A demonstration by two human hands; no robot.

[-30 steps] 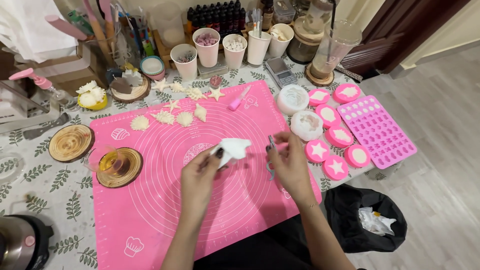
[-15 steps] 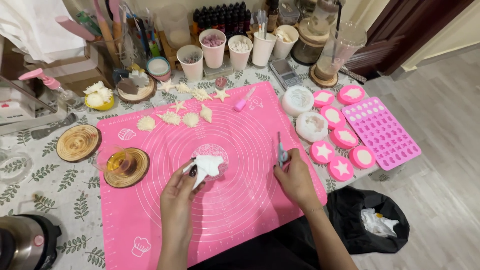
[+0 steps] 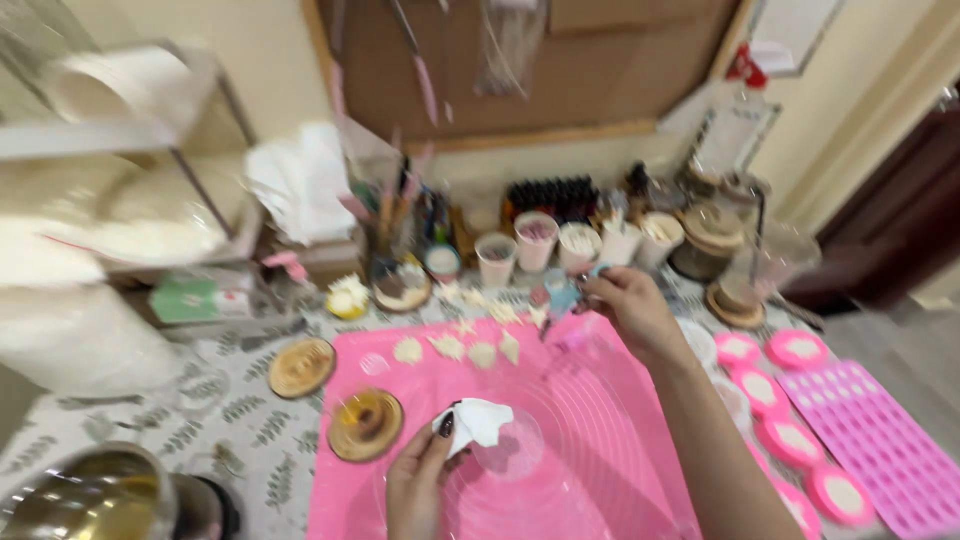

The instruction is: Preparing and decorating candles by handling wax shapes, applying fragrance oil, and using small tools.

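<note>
My left hand pinches a flat white wax-like piece just above the pink silicone mat, low in the view. My right hand reaches far across the mat toward the row of cups and grips a small blue tool in its fingers. The frame is blurred by head motion. Small cream star and shell shapes lie in a row at the mat's far edge.
Pink round moulds with white filling and a pink grid mould lie at the right. Wooden discs sit left of the mat. Pink and white cups and dark bottles stand at the back. A metal pot sits at the lower left.
The camera has tilted up toward the wall. My right hand has moved from the mat's right side to the far edge near the cups. My left hand still holds the white piece.
</note>
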